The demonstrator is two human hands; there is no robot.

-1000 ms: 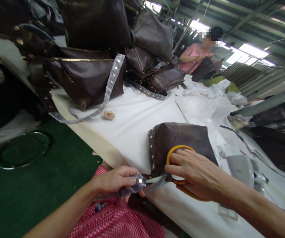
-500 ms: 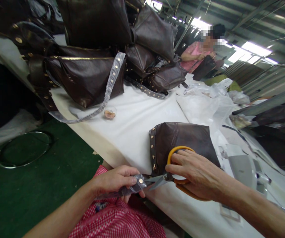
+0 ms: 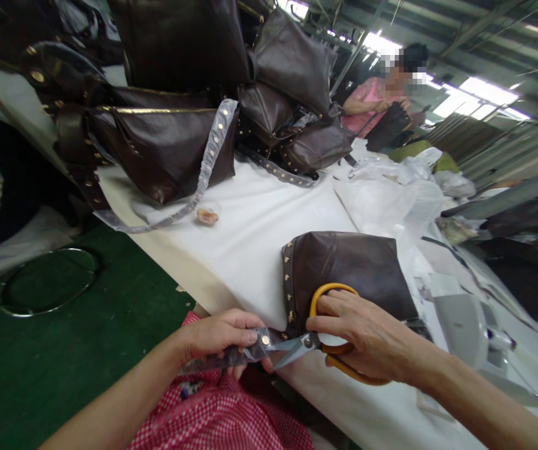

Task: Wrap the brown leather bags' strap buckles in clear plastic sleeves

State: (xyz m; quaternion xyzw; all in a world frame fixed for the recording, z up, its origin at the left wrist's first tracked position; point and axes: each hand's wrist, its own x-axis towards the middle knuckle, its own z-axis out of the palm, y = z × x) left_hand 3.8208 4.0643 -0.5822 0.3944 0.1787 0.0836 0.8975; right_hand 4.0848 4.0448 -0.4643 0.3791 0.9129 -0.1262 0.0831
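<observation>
My left hand (image 3: 224,340) pinches a studded dark strap (image 3: 250,355) wrapped in clear plastic, its end pointing right. My right hand (image 3: 360,334) grips a pair of scissors (image 3: 310,340) with orange handles. The scissor blades are spread, and their tips reach the plastic-covered strap end; whether they touch the plastic or the leather I cannot tell. Just beyond both hands, a dark brown leather bag (image 3: 343,259) with gold studs along its left edge lies on the white table (image 3: 245,262). My fingers under the strap are partly hidden.
Several brown leather bags (image 3: 170,150) are piled at the back left. A plastic-wrapped studded strap (image 3: 210,156) hangs over one. Nearby sits a small clear dish (image 3: 207,215). Crumpled clear plastic (image 3: 390,194) lies at right. Behind, a person in pink (image 3: 367,109) handles a dark bag.
The scissor blades have spread wider, and the right hand has shifted slightly left. My left hand still holds the strap in nearly the same place.
</observation>
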